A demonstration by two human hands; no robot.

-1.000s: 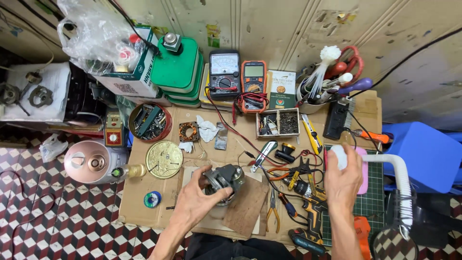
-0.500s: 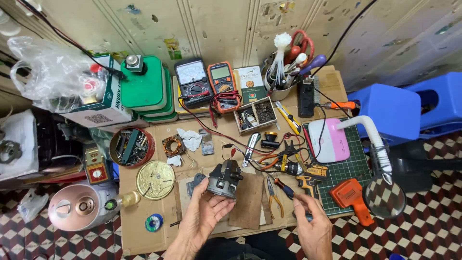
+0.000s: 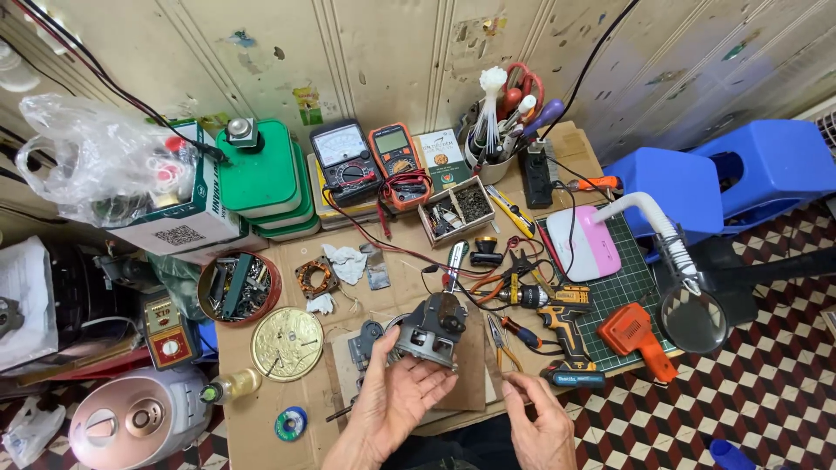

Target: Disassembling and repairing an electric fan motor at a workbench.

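— Where in the frame, the motor (image 3: 433,328)?
— Low centre, propped upright on the fingertips (image 3: 416,365) of the left hand (image 3: 396,396), over a brown board (image 3: 466,370) on the cardboard-covered table (image 3: 261,418). Fingers spread apart and cupped under it, palm up, not clamped round it.
— And the right hand (image 3: 538,422)?
— Bottom edge, right of centre. Empty, fingers loosely curled and slightly apart, just beside the board, touching nothing clearly.
— Around the hands?
— Pliers (image 3: 503,341) and a yellow-and-black drill (image 3: 562,326) just right of the motor; an orange tool (image 3: 636,335) further right on a green cutting mat (image 3: 640,287), with a pink-and-white box (image 3: 585,244) on the same mat. Round brass disc (image 3: 286,344) to the left, a red tin of scrap parts (image 3: 239,287) above it, a small copper-wound ring (image 3: 315,277) beside that.
— Back of the table?
— Two meters, one dark (image 3: 344,161), one orange (image 3: 396,161), leaning at the wall; a stack of green tins (image 3: 261,178) left of them; a cup crammed with tools and white ties (image 3: 496,130) to the right; a small wooden tray of screws (image 3: 453,209) in front.
— The room?
— Cream panelled wall (image 3: 392,52), paint chipped, across the top. Clear plastic bag (image 3: 96,161) on a white carton (image 3: 178,231) in the upper left. Pinkish cooker (image 3: 131,422) in the lower left corner. Blue plastic stools (image 3: 731,174) at the right, a magnifier on a white bendy neck (image 3: 688,309) in front of them. Chequered floor tiles (image 3: 766,374), red, white and dark, lower right.
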